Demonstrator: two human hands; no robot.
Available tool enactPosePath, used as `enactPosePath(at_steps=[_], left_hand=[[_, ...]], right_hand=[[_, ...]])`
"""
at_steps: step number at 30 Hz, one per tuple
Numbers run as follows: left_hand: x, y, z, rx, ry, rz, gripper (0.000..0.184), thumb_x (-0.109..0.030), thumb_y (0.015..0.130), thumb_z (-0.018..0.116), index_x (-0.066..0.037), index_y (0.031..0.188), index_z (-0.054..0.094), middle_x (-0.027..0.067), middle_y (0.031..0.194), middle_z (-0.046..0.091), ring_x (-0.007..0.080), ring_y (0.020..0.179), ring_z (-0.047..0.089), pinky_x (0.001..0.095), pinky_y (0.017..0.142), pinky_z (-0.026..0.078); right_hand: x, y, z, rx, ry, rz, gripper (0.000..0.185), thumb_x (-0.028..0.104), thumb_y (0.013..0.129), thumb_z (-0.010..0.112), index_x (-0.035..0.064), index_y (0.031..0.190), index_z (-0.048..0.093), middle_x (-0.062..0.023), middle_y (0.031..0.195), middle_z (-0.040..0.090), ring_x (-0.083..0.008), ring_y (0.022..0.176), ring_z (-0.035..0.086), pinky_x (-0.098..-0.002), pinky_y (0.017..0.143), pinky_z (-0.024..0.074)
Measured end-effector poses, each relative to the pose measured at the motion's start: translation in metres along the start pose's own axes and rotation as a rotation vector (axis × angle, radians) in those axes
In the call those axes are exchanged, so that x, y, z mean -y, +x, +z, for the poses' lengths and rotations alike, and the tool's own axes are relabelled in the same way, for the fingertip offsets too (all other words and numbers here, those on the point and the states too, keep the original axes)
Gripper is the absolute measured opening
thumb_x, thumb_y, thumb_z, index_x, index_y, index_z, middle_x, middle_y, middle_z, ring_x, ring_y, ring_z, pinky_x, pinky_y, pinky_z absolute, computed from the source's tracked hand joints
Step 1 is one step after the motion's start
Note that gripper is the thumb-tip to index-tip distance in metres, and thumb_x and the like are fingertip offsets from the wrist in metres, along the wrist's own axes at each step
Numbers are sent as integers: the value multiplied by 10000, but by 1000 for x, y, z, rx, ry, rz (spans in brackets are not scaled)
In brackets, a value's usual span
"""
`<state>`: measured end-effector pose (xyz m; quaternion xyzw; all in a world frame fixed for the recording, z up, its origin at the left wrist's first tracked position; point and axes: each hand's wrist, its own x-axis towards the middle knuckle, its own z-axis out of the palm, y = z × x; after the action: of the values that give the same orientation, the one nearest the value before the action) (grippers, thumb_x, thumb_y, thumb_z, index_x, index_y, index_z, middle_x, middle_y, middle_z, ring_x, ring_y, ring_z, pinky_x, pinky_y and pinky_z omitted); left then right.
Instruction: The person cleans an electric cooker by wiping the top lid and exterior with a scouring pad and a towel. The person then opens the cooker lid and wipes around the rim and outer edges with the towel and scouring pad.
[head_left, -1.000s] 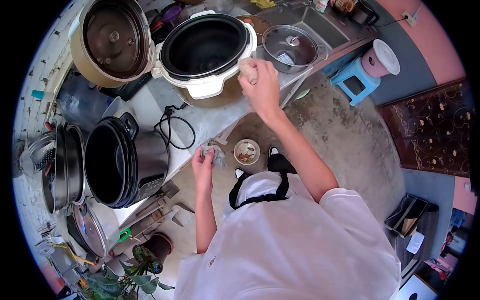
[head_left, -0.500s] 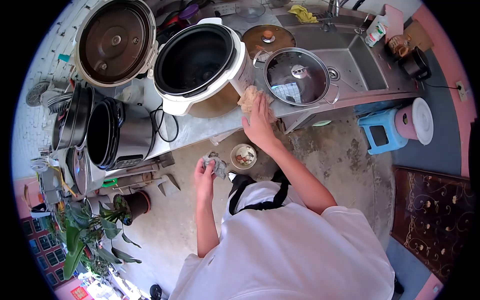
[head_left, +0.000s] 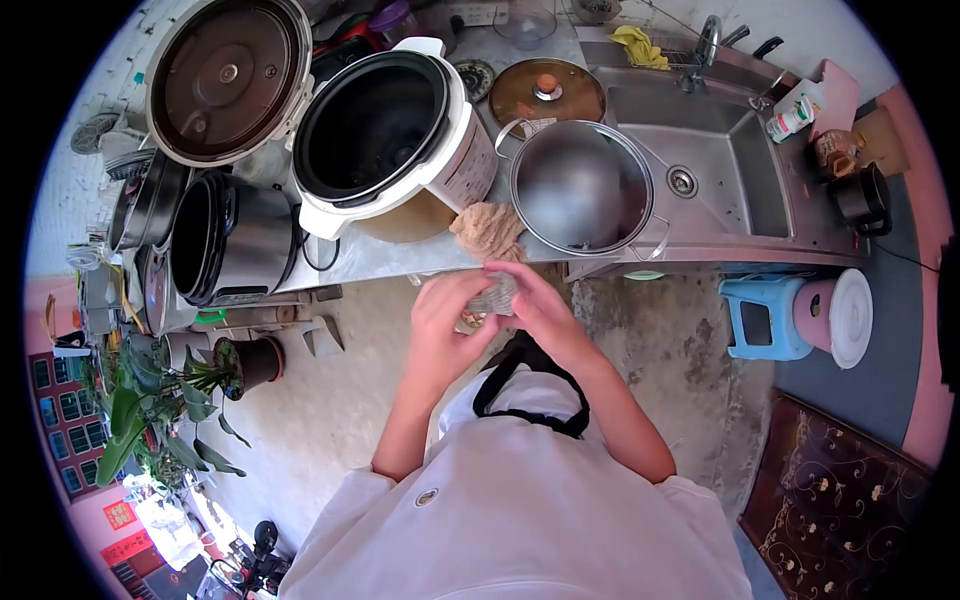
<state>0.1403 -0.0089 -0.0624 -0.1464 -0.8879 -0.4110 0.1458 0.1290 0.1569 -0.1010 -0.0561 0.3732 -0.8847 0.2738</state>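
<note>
Both hands meet in front of the counter edge around a grey cloth (head_left: 494, 297). My left hand (head_left: 447, 312) has its fingers wrapped round the cloth's left side. Against its right side, my right hand (head_left: 545, 312) presses with bent fingers. A crumpled beige cloth (head_left: 487, 231) lies on the counter edge just above the hands, touched by neither. To its left stands a white cooker (head_left: 455, 165) with its lid raised and a dark inner pot. On its right is a steel pot (head_left: 582, 186) with a glass lid.
A dark electric cooker (head_left: 262, 240) stands left on the counter (head_left: 375, 262). Behind the steel pot lies a brown glass lid (head_left: 520, 100). The sink (head_left: 735, 215) is at the right, above a blue stool (head_left: 765, 318) and pink bucket (head_left: 815, 312). Potted plants (head_left: 255, 362) stand lower left.
My right hand has let go of the beige cloth, which now lies on the counter edge. It has come down to my left hand and the grey cloth. The view has swung toward the sink.
</note>
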Motion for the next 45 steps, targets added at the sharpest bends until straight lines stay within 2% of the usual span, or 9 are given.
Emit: enactPosePath(at_steps=[5, 9, 15, 21, 31, 32, 35, 40, 45], left_hand=[[-15, 41, 39, 161, 115, 203, 483, -42, 674, 751, -7, 1134, 610, 152, 1173, 630, 349, 1051, 598, 422, 973, 437], [-29, 82, 40, 92, -96, 14, 691, -91, 675, 764, -17, 1309, 499, 182, 1320, 528, 360, 1235, 490, 419, 1023, 403], [11, 142, 21, -262, 463, -41, 531, -87, 729, 736, -39, 1223, 547, 139, 1202, 560, 323, 1094, 530, 410, 940, 396], [16, 169, 47, -215, 781, -246, 547, -138, 767, 737, -53, 1264, 524, 138, 1229, 518, 327, 1134, 486, 427, 968, 351], [39, 195, 61, -479, 855, -343, 235, -166, 815, 699, -29, 976, 594, 94, 947, 569, 253, 845, 536, 366, 751, 433], [39, 199, 62, -527, 847, -368, 200, -169, 837, 688, -17, 928, 595, 83, 878, 558, 213, 746, 507, 339, 691, 433], [47, 198, 66, -618, 962, -433, 208, -172, 808, 692, -35, 905, 570, 89, 865, 561, 264, 746, 573, 374, 652, 451], [48, 200, 69, -631, 990, -521, 150, -171, 847, 620, -29, 831, 575, 76, 772, 567, 250, 692, 559, 380, 637, 439], [49, 201, 71, -656, 972, -501, 126, -141, 858, 568, -19, 824, 577, 82, 740, 574, 239, 663, 554, 366, 622, 435]], right_hand=[[27, 8, -32, -181, 188, -8, 396, 153, 937, 632, 36, 1284, 481, -50, 1160, 580, -150, 1050, 604, -343, 884, 543], [81, 24, -54, -358, 104, -52, 323, 101, 937, 623, 64, 1228, 489, -44, 1139, 614, -141, 1040, 621, -345, 856, 552], [169, 80, -89, -316, -39, -222, 336, 90, 932, 625, 43, 1236, 490, -67, 1089, 648, -151, 956, 655, -330, 813, 566], [207, 143, -92, -185, -208, -168, 265, 166, 971, 579, 37, 1199, 541, -62, 1130, 624, -162, 1044, 629, -369, 911, 545], [210, 231, -134, 110, -344, -47, 363, 195, 905, 686, 19, 1206, 583, -36, 1071, 641, -112, 963, 634, -295, 882, 544], [201, 246, -135, 102, -260, -137, 327, 197, 839, 757, 20, 1091, 648, -30, 919, 681, -91, 836, 646, -245, 717, 535], [186, 286, -136, 43, -402, -73, 348, 227, 817, 775, 25, 1074, 657, -20, 892, 670, -73, 773, 612, -248, 657, 497], [143, 333, -117, 19, -326, -26, 479, 400, 922, 545, -9, 682, 615, -70, 537, 524, -168, 559, 537, -351, 610, 455], [128, 334, -82, -123, -352, -438, 329, 152, 811, 718, -65, 1028, 597, -171, 898, 635, -281, 905, 622, -398, 841, 474]])
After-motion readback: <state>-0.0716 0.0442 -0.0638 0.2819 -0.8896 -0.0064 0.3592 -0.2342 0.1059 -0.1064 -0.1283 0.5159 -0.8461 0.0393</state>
